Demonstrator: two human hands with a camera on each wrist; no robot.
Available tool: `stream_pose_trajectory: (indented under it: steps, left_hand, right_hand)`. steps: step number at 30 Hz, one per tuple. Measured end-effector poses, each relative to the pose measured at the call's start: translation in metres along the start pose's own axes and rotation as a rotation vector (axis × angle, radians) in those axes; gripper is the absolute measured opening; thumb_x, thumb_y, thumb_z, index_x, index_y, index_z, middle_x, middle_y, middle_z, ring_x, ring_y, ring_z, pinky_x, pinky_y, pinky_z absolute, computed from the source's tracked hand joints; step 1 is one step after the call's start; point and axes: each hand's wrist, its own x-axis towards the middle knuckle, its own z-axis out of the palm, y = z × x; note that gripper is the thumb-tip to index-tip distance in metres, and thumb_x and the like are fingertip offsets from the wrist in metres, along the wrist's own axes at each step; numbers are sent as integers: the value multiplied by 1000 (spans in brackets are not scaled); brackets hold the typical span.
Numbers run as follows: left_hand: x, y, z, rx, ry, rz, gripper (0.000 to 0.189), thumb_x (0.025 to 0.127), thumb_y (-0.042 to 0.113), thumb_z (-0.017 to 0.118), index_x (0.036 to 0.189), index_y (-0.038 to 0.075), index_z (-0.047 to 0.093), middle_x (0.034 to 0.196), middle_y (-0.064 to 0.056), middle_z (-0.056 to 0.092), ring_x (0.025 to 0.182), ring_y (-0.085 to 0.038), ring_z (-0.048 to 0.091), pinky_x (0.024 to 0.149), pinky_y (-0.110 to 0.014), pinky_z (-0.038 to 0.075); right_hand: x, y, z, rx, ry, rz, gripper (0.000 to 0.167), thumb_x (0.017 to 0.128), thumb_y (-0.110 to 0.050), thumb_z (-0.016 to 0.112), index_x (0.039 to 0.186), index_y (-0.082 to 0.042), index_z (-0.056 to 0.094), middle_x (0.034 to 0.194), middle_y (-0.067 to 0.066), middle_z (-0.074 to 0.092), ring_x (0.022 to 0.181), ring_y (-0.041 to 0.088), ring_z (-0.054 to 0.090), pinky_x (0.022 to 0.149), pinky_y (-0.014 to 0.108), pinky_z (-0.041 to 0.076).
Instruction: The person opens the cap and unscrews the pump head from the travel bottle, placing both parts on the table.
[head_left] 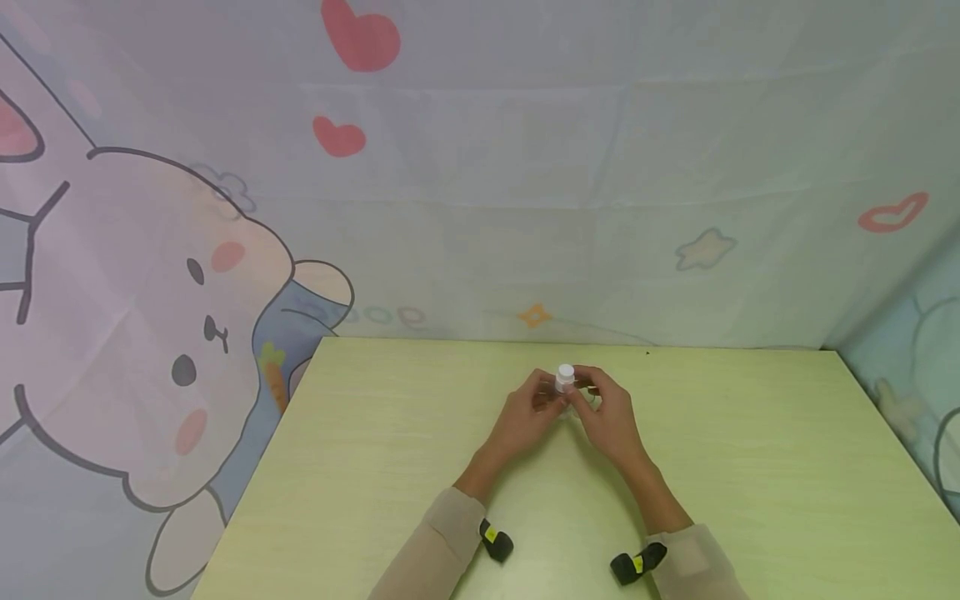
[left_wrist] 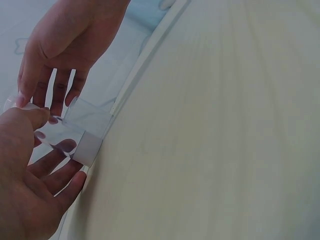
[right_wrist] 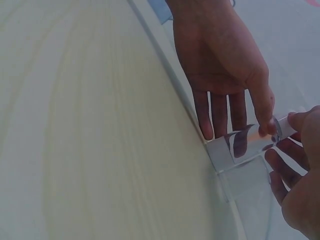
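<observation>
A small bottle with a white cap [head_left: 566, 372] stands upright between the two hands in the head view. My left hand [head_left: 527, 417] holds it from the left, thumb in front and fingers curved behind. From the other side my right hand [head_left: 611, 418] grips it, its thumb at the front near the cap. The right wrist view shows a shiny, see-through body [right_wrist: 254, 142] below the thumbs. A clear plastic piece [left_wrist: 86, 118] sits beside a whitish block-like part [left_wrist: 88, 148] in the left wrist view; how these join the bottle I cannot tell.
The pale yellow-green table [head_left: 750, 467] stretches out on both sides of the arms. Along its back edge hangs a printed curtain [head_left: 480, 192]. Each sleeve cuff carries a black strap device [head_left: 497, 542]. A dark cable [head_left: 942, 454] hangs at the far right.
</observation>
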Motion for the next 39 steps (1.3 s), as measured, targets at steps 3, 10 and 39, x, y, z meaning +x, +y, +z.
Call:
stream_pose_trajectory:
  steps: [3, 10, 39]
  left_hand:
    - [0, 1, 0, 2, -4, -2, 28, 107, 37, 67, 128, 22, 59, 129, -5, 72, 122, -16, 68, 104, -29, 55]
    - [0, 0, 0, 4, -3, 3, 28, 106, 38, 67, 128, 22, 59, 130, -5, 72, 122, -16, 68, 104, -29, 55]
    - [1, 1, 1, 1, 6, -3, 29, 107, 37, 67, 128, 20, 59, 128, -7, 72, 120, -19, 70, 103, -30, 56]
  right_hand:
    - [0, 0, -1, -3, -3, 5, 28, 103, -14, 72, 128, -2, 68, 121, 14, 74, 108, 32, 69, 91, 56, 55]
    - [0, 1, -2, 1, -15, 13, 29, 104, -16, 72, 130, -3, 68, 120, 13, 74, 109, 32, 69, 93, 56, 55]
    - [0, 0, -2, 20, 39, 18, 28, 100, -15, 76, 124, -4, 69, 118, 13, 72, 111, 33, 65, 95, 55, 52]
